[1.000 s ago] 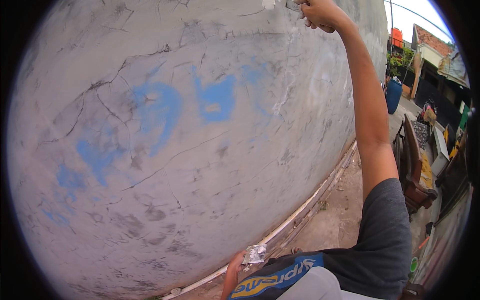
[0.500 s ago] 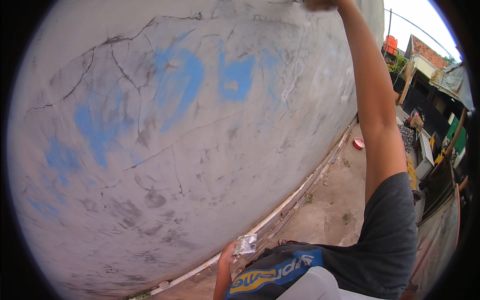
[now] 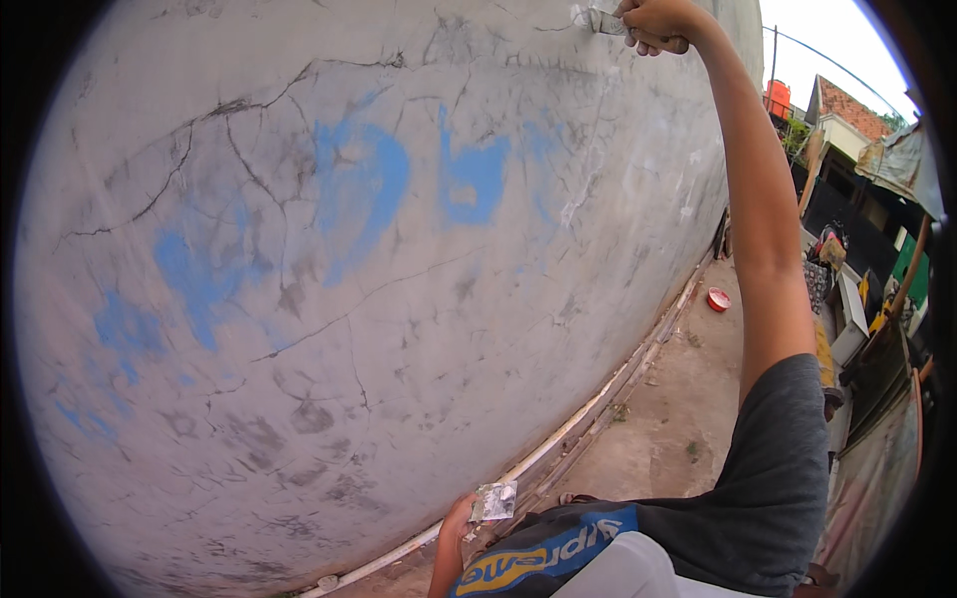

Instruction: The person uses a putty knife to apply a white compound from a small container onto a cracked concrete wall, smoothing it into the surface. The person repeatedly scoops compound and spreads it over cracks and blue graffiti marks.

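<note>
Pale lettering is borne on a blue and yellow panel printed across the front of a dark grey shirt; part of it is hidden by folds. Blue paint is spread in smeared patches across the middle of a grey wall and down toward its lower left; whether writing is formed by the patches cannot be told.

A red tub is set on the ground, just beside the foot of the wall, toward the wall's right edge. Something pale is seen inside it, but whether that is contents or the tub's own lining cannot be told. Farther off, an orange tank is seen beyond the wall's right edge; its inside is hidden.

A scraper is held high up, near the wall's right edge, by the right hand. Its wooden handle is enclosed by curled fingers, and its blade is pointed left, close along the wall; whether the wall is touched cannot be told.

A small plate is pinched at its left edge by the left hand, low down near the wall's foot. White paste is carried near the plate's upper right corner. A pale pipe is laid along the wall's lower edge.
</note>
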The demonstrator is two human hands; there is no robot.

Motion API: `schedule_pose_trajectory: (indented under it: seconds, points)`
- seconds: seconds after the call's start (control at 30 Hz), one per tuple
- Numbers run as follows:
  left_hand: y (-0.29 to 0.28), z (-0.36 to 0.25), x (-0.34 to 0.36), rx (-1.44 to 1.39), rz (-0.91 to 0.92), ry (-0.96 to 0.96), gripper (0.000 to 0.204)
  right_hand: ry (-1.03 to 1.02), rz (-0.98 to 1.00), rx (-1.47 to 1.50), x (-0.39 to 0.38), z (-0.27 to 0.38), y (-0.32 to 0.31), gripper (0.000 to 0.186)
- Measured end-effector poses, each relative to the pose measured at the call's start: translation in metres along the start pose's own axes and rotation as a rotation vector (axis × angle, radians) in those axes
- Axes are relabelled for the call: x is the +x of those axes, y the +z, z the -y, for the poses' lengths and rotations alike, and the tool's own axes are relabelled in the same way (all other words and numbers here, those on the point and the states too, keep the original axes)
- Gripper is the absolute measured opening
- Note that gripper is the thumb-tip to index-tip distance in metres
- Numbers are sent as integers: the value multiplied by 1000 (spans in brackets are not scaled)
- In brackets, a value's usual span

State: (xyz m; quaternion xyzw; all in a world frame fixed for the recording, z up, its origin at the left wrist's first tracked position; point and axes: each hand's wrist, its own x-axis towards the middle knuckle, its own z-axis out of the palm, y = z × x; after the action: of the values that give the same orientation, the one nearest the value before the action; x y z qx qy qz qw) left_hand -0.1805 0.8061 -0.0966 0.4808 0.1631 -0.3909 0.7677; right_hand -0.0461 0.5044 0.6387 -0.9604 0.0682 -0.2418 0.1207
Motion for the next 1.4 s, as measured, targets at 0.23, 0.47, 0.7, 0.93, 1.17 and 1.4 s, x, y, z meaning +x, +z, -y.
schedule_pose_trajectory:
  seconds: [0.23, 0.47, 0.7, 0.93, 1.17, 1.4]
  points:
    - [6, -7, -9, 25, -39, -43, 21, -97, 15, -34, -16, 29, 20, 21]
    - [-5, -3, 23, 67, 98, -12, 23, -5, 9, -29, -22, 7, 5, 22]
    - [-6, 1, 11, 16, 44, -1, 26, 1, -54, -1, -15, 3, 25, 17]
    - [-32, 22, 23, 61, -40, -16, 29, -126, -15, 45, -44, 28, 34, 21]
    - [-16, 17, 25, 110, 77, -38, 29, -36, -125, -5, -27, 9, 23, 17]
    - [-24, 26, 18, 81, 12, -23, 29, -229, -163, -86, -56, 23, 43, 27]
